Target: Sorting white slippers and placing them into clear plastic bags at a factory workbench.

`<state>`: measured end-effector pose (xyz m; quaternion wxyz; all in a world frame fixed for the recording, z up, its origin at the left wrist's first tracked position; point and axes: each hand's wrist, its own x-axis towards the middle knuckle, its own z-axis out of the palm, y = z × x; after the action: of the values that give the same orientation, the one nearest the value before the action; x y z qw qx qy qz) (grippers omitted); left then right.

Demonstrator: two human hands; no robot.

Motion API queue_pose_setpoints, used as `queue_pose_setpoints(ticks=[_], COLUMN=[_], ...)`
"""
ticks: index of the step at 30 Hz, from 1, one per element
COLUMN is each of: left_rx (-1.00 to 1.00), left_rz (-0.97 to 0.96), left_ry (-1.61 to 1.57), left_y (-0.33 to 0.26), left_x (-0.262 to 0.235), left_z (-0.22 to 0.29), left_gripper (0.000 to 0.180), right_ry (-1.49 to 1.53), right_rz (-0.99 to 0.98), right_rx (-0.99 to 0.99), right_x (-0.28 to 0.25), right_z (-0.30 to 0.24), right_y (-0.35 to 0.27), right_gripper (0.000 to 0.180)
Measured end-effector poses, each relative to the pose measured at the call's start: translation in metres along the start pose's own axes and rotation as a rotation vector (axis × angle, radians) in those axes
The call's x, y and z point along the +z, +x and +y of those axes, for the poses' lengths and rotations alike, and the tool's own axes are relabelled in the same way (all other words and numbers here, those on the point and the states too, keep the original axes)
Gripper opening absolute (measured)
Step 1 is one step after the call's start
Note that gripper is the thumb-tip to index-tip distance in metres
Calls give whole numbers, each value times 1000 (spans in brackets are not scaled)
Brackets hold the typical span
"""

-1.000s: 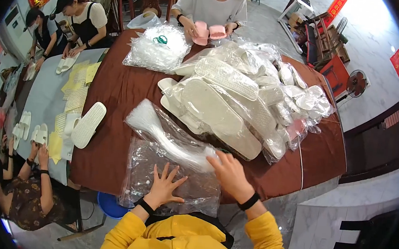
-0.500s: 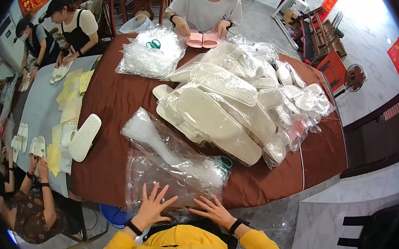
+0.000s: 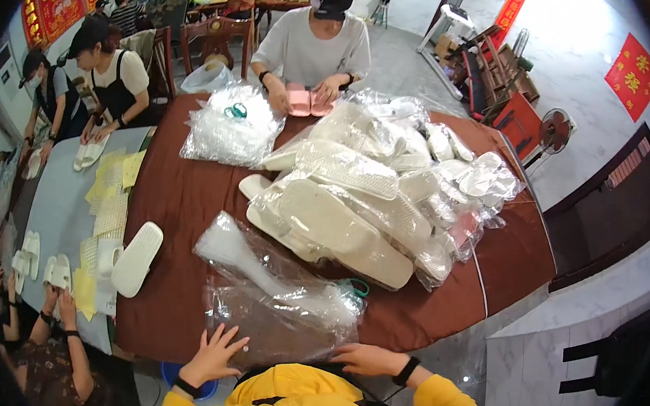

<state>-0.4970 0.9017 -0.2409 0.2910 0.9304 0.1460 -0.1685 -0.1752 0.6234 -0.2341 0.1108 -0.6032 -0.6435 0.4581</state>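
Our 2 hands sit at the near edge of the worktop (image 3: 170,324), over its brown cloth, with the clear plastic bag (image 3: 276,335) lying flat between them. The left hand (image 3: 214,356) is released, fingers spread by the bag's near left corner. The right hand (image 3: 368,359) lies by the near right corner, fingers pointing inward; whether its fingertips pinch the film, we cannot tell.

The step seems to be getting the film flat and ready to handle, and we judge that a light touch serves best. We press with spread fingers and stroke outward from the middle, so that creases run off to the sides. Such thin film probably clings to the layer under it, so we lift 1 corner between thumb and finger and rub gently to part the layers, rather than tug.

The whitish plastic bundle (image 3: 241,256) lies across the far part of the bag, with the green-handled scissors (image 3: 358,287) at its right end; we mind the scissors, since a snag could tear the film. We also work clear of the pile of bagged slippers (image 3: 339,212) just beyond, because a knock could slide the nearest pair towards us.
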Motion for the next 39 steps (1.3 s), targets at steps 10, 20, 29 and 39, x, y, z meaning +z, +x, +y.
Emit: queue_pose_setpoints(ticks=[10, 20, 29, 39], left_rx=[209, -36, 56, -144], left_rz=[423, 734, 991, 1209], left_ry=[-913, -798, -832, -265], left_y=[138, 318, 259, 5], left_x=[-201, -215, -219, -345], left_z=[36, 34, 49, -3], left_gripper=[39, 48, 24, 19], right_ry=[496, 240, 293, 509], right_rz=[1067, 1338, 1225, 939], right_rx=[186, 272, 162, -64], right_x=[-214, -177, -166, -155], right_z=[43, 101, 45, -19], right_y=[-6, 72, 91, 64], right_gripper=[44, 73, 66, 43])
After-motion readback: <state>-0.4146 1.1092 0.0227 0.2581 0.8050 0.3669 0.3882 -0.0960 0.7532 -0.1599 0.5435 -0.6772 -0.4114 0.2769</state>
